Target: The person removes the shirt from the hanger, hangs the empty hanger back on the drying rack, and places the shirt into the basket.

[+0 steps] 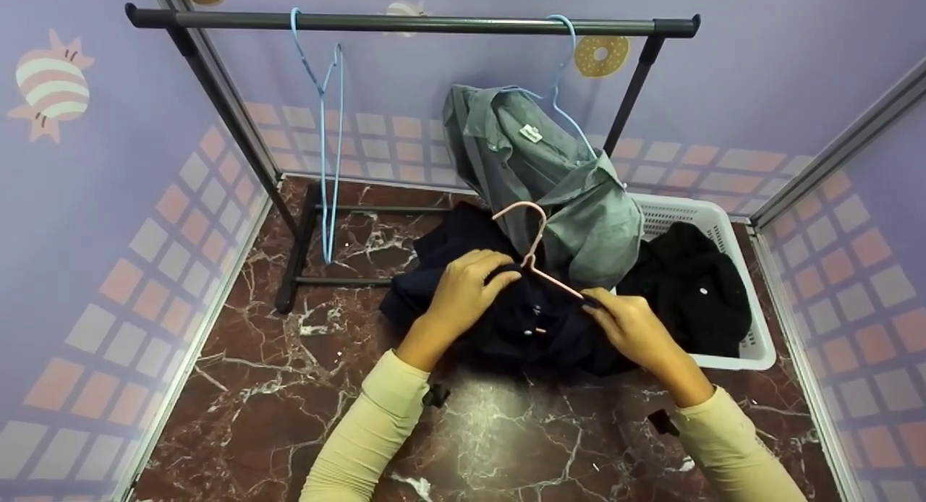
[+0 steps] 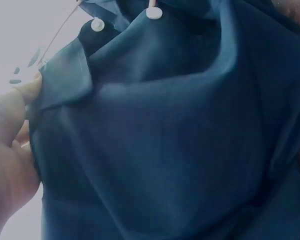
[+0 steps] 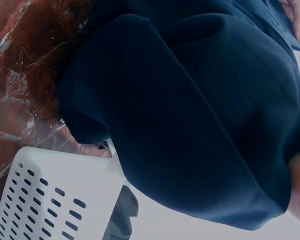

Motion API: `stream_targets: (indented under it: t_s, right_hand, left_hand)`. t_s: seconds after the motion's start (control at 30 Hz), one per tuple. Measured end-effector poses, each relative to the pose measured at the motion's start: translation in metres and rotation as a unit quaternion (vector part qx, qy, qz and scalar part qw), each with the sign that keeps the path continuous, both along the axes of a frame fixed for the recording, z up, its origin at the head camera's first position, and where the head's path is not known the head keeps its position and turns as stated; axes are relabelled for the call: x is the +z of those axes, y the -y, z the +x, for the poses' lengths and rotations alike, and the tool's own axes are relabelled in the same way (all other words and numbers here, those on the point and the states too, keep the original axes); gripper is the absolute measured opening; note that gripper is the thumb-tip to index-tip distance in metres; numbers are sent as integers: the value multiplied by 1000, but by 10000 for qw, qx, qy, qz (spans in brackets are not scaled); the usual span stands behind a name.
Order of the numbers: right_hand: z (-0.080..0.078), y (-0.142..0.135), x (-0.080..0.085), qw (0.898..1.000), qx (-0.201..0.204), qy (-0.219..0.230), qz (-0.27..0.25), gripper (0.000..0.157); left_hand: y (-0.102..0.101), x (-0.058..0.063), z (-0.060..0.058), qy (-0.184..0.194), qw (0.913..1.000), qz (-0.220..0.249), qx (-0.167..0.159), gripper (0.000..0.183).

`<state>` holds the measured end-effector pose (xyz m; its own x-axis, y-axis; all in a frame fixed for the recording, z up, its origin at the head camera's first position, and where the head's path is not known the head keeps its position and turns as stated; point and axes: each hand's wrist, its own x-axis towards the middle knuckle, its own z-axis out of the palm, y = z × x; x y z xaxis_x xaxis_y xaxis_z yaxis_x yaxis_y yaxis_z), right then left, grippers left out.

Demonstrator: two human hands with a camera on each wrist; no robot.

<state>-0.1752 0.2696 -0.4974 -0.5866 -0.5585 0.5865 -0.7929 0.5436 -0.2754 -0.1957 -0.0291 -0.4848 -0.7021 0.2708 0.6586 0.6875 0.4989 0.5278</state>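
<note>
A navy buttoned shirt (image 1: pixel 506 328) hangs bunched between my two hands, with a pink hanger (image 1: pixel 555 278) partly inside it and its hook standing up. My left hand (image 1: pixel 466 288) pinches the cloth near the collar, left of the hook. In the left wrist view the thumb of that left hand (image 2: pixel 12 145) lies at the collar flap, close to white buttons (image 2: pixel 97 24). My right hand (image 1: pixel 633 328) grips the shirt at the right end of the hanger's visible arm. Draped navy cloth (image 3: pixel 190 115) fills much of the right wrist view. The hanger's left arm is hidden.
A dark metal clothes rack (image 1: pixel 427 23) stands behind, carrying an empty blue hanger (image 1: pixel 323 162) and a grey-green shirt (image 1: pixel 535 162) on another blue hanger (image 1: pixel 568 68). At the right, a white basket (image 1: pixel 759 343) holds black clothing (image 1: pixel 694 292). Patterned walls enclose the marble-look floor (image 1: pixel 275 415).
</note>
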Motion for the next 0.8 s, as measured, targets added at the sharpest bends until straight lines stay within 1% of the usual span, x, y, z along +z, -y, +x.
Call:
stream_targets:
  t_s: [0.07, 0.17, 0.27, 0.43, 0.57, 0.67, 0.8]
  right_hand:
    - [0, 0, 2, 10000, 20, 26, -48, 30]
    - [-1, 0, 3, 9999, 58, 41, -102, 31]
    - [-2, 2, 5, 9999, 122, 38, -116, 32]
    - [-2, 2, 6, 9999, 155, 9, -62, 33]
    - [-4, 2, 10, 9999, 93, 90, 6, 27]
    - [-6, 1, 13, 9998, 60, 141, 88, 23]
    - [-7, -3, 16, 9998, 45, 141, 151, 25]
  left_hand:
    - [1, 1, 1, -149, 9997, -107, 152, 24]
    - [1, 1, 1, -244, 9994, -22, 249, 23]
    - [0, 2, 1, -339, 9992, 111, 179, 23]
    - [-1, 1, 0, -609, 9978, 244, 36, 21]
    - [1, 1, -1, -743, 9965, 373, -21, 18]
    - [4, 3, -1, -814, 9960, 363, 11, 19]
    - [13, 6, -3, -879, 9953, 382, 146, 19]
